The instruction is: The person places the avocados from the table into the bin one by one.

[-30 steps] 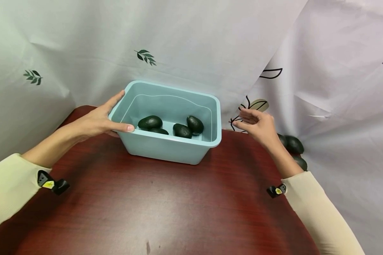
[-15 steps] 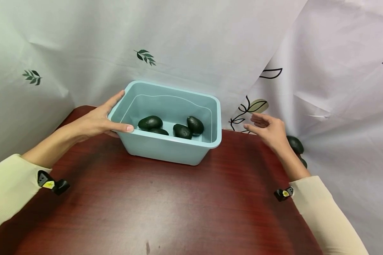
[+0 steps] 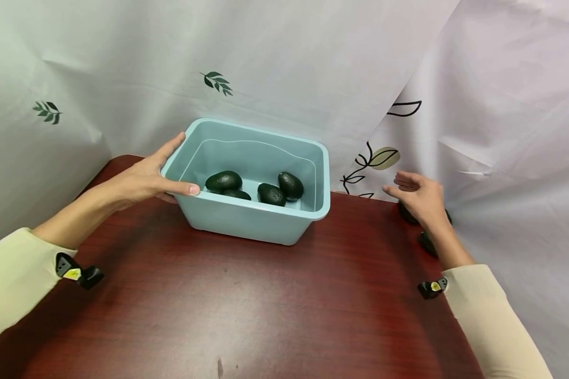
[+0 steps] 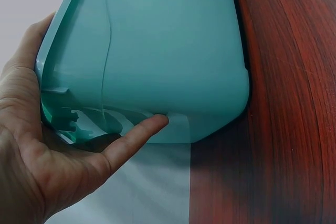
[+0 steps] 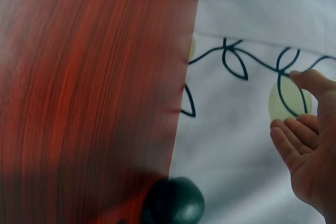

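Note:
A light blue plastic bin [image 3: 242,223] stands at the back of the table, with several dark green avocados [image 3: 291,186] lying on its floor. My left hand [image 3: 144,179] holds the bin's left end, its digits spread around the corner. In the left wrist view, one digit of that hand lies against the outer bin wall [image 4: 168,45]. To the right of the bin, my right hand [image 3: 419,195] hovers with loosely bent fingers and nothing in them. Beneath and behind it, more avocados [image 3: 427,243] sit partly hidden; one avocado [image 5: 176,203] shows at the bottom of the right wrist view.
The reddish-brown wooden table [image 3: 246,310] stretches in front of the bin. A pale cloth [image 3: 284,68] with leaf prints hangs directly behind the bin and down along the right table edge.
My right hand has moved right, away from the bin and over toward the avocados at the right edge. The left hand and the bin have stayed in place.

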